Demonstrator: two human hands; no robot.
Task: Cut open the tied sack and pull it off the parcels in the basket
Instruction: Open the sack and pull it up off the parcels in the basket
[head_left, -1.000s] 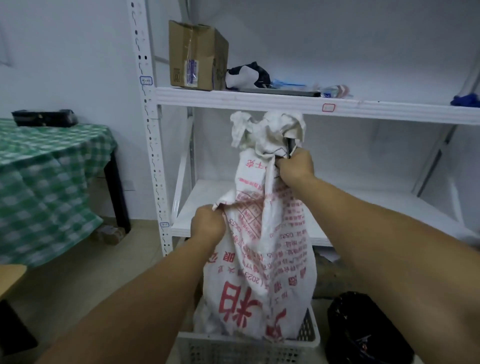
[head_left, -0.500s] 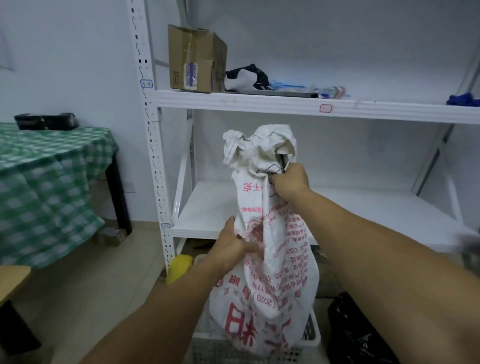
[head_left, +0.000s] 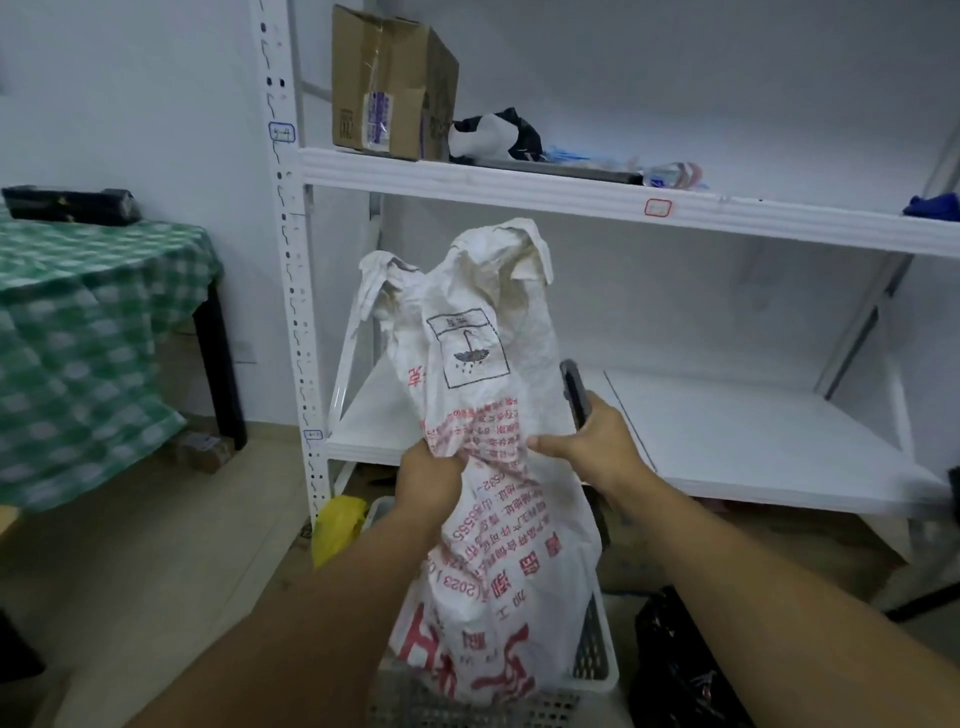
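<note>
Sack (head_left: 483, 395), crinkled white woven plastic printed in red, stands limp in a perforated white basket (head_left: 597, 670) below both hands. Left hand (head_left: 428, 483) clenches a bunched fold at mid height. Right hand (head_left: 592, 447), just beside it, grasps a slim dark tool (head_left: 574, 389), thumb against the weave. Beyond the hands rises a white metal shelf (head_left: 571, 192). A yellow bag (head_left: 337, 525) lies left of the left hand, a glossy black bag (head_left: 675, 665) under the right forearm.

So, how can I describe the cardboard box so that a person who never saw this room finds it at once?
Find the white metal shelving rack, then its upper shelf, left end, beside the perforated upright. The brown cardboard box stands there, with a label on its front. It is the only box there; the black-and-white bundle beside it is crumpled and lower.
</note>
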